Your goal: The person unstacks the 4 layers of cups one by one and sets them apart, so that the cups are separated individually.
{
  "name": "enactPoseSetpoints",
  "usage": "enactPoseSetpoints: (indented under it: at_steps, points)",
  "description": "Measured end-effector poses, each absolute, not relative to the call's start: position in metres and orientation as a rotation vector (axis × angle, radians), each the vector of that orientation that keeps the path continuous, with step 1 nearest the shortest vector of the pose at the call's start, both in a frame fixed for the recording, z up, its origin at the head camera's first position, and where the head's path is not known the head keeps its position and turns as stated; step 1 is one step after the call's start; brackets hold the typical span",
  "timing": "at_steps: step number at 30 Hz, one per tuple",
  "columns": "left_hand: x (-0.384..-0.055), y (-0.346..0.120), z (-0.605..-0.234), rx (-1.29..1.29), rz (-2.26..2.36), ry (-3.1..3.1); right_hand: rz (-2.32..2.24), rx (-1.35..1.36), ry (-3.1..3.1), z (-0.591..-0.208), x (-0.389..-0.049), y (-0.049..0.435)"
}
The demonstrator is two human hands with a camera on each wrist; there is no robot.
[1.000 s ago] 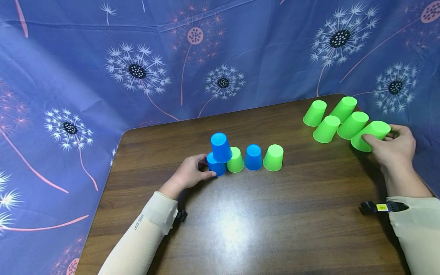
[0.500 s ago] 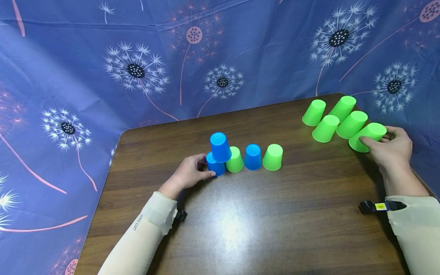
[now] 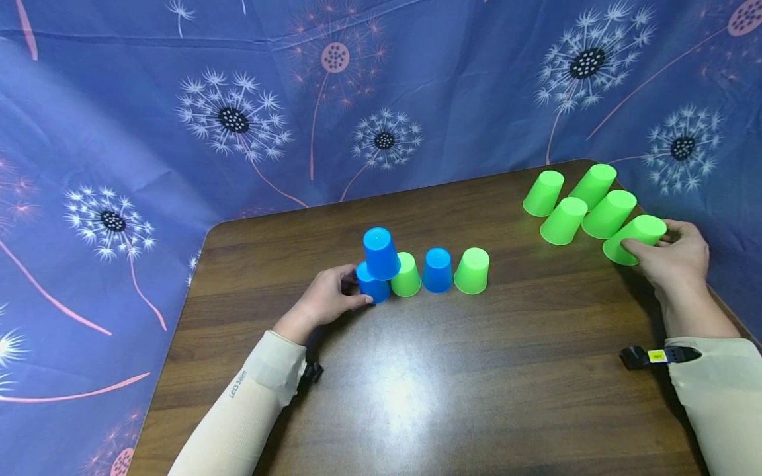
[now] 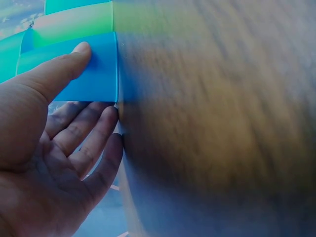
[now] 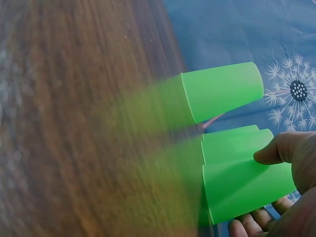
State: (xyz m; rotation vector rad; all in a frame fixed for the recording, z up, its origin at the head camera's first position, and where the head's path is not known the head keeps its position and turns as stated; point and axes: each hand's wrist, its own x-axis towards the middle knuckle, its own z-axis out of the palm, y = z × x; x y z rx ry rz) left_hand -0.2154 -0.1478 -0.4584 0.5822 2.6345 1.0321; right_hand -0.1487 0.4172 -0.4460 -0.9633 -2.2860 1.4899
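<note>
My left hand [image 3: 324,294] holds the lower blue cup [image 3: 374,285] at the left end of a row, thumb [image 4: 69,61] on its near side. The cup stands upside down. Another upside-down blue cup [image 3: 381,254] sits on top, over it and the adjacent green cup [image 3: 407,276]. A blue cup [image 3: 438,271] and a green cup [image 3: 473,272] continue the row to the right. At the right, my right hand [image 3: 678,258] grips an upside-down green cup [image 3: 634,239] between thumb and fingers; some fingers are hidden behind it in the head view.
Several more upside-down green cups [image 3: 563,221] stand beside the right hand's cup, near the table's far right corner. The brown wooden table [image 3: 488,383] ends against a blue dandelion-print cloth [image 3: 464,79] at the back and sides.
My right hand has shifted slightly left with the green cup, which stands a bit straighter. My left hand and the row of cups stay in place; the head view drifts slightly.
</note>
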Motion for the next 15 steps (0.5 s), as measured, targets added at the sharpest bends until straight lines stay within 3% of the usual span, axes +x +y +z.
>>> enactPoseSetpoints:
  at_steps: [15]
  points:
    - [-0.216, -0.149, -0.459, 0.584, 1.023, 2.632, 1.398, -0.925, -2.237, -0.436, -0.152, 0.407]
